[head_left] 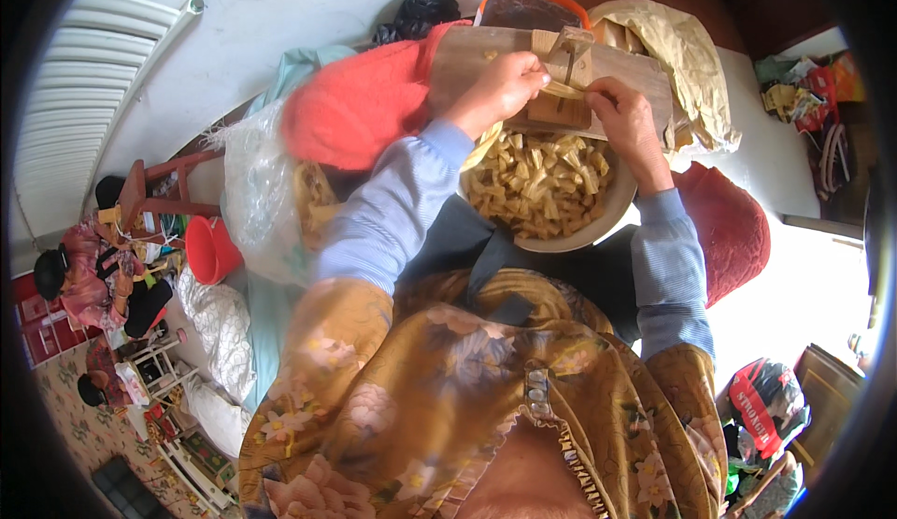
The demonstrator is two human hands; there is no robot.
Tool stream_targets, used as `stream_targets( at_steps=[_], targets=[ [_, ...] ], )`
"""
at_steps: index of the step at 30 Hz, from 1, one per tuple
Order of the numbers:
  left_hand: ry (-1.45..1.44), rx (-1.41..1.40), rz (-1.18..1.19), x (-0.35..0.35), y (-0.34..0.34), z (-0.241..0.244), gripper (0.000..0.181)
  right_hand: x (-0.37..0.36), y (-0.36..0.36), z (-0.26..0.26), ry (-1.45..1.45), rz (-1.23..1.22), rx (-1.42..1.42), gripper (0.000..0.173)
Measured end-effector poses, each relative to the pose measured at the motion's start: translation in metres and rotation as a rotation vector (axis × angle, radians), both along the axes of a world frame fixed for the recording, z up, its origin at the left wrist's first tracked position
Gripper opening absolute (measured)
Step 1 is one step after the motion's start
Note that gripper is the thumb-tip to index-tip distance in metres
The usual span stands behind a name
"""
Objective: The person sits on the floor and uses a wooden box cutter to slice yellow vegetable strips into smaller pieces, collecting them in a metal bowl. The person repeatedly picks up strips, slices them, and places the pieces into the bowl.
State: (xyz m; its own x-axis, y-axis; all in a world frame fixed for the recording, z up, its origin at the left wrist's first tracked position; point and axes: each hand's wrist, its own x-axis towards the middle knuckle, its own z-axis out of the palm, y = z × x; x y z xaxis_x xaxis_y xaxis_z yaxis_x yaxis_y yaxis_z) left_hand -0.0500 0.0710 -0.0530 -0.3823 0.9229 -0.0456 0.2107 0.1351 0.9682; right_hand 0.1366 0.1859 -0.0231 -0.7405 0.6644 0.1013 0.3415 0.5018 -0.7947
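My left hand (506, 86) pinches one end of a flat, pale yellow strip of plant-like material (563, 90). The strip's other end is between the fingers of my right hand (621, 105). It is stretched across an upright metal piece fixed to a wooden block (571, 63) on a wooden board (459, 63). Below the board, a round, pale basin (560, 242) holds many short cut pieces of similar material (539, 183). A longer strip (482, 149) hangs by my left wrist. What edge the metal piece has, I cannot tell.
Red cloths (357, 105) lie at both sides of the board. A clear plastic bag (259, 190) is at the left, and crumpled brown paper (690, 63) at the upper right. Farther left stand a red bucket (210, 249) and a wooden stool (165, 186); other people (98, 267) sit beyond.
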Motion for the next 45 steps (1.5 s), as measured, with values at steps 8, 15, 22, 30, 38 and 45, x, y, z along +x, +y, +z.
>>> stream_targets(
  at_steps=[8, 15, 22, 30, 38, 45],
  targets=[
    [0.345, -0.023, 0.155, 0.001, -0.012, -0.014, 0.018, 0.017, -0.009, 0.000, -0.127, 0.041, 0.534, 0.019],
    [-0.055, 0.055, 0.018, 0.080, -0.032, 0.023, 0.022, 0.005, -0.061, 0.010, 0.142, -0.074, 0.355, 0.017],
    [0.487, 0.004, -0.202, 0.042, -0.049, 0.047, 0.031, 0.050, -0.064, 0.027, -0.183, 0.237, -0.091, 0.019],
    [-0.724, 0.195, -0.217, 0.108, -0.065, 0.103, 0.031, 0.052, -0.095, 0.076, 0.520, -0.031, -0.492, 0.025],
    [-0.872, -0.010, -0.265, 0.094, -0.054, 0.036, 0.018, 0.041, -0.077, 0.016, -0.027, -0.194, 0.306, 0.027],
    [0.479, 0.134, -0.120, 0.096, -0.078, 0.022, 0.010, 0.056, -0.083, -0.019, -0.149, -0.059, -0.114, 0.023]
  ],
)
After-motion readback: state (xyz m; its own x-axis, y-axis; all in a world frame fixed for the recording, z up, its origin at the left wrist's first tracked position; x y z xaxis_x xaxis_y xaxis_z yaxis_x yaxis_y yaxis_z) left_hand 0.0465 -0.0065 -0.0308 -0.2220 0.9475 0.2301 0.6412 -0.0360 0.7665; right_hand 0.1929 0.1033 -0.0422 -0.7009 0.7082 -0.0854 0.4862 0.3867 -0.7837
